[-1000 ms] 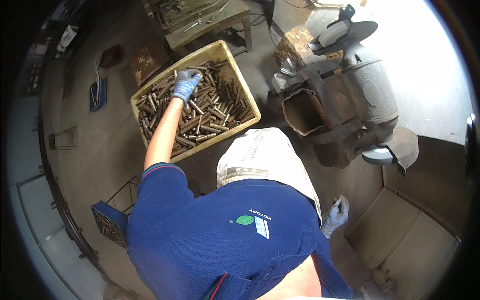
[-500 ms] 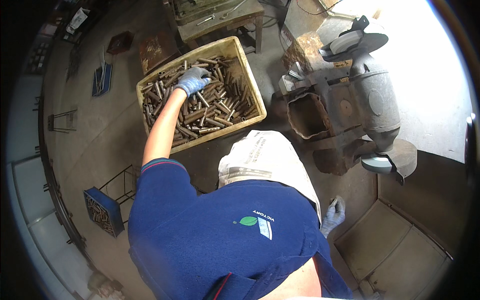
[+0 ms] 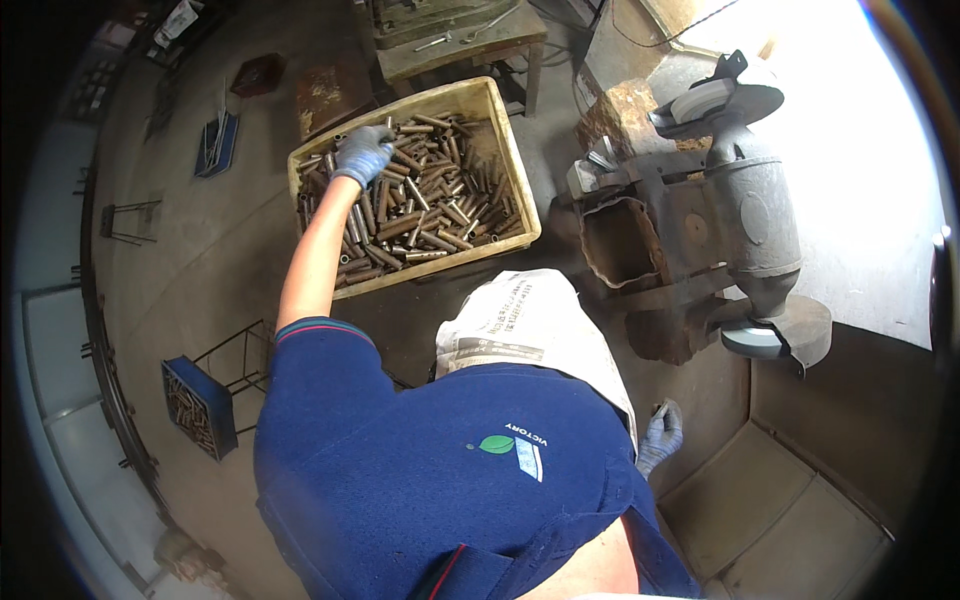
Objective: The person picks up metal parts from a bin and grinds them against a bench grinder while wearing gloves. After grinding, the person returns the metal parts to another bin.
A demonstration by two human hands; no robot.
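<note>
My left hand (image 3: pixel 363 155), in a blue-grey glove, reaches into a yellowish plastic crate (image 3: pixel 515 170) heaped with short, brownish metal tubes (image 3: pixel 430 190). Its fingers curl down onto the tubes near the far left side. What lies under the fingertips is hidden. Low at my right side hangs my right hand (image 3: pixel 661 437), gloved the same way. Its fingers are drawn together, and anything between them is too small to name. A whitish printed apron (image 3: pixel 520 315) covers my lap between the crate and my body.
On the right stands a bench grinder (image 3: pixel 752 215) with a wheel at each end, beside a rusty metal stand (image 3: pixel 640 240). A worktable (image 3: pixel 460 50) with tools is beyond the crate. To the left, a blue bin (image 3: pixel 200 405) of small parts rests on a frame.
My left hand has shifted left and slightly farther away across the tubes. The crate and grinder sit a little farther right in view. My right hand stays low at my side.
</note>
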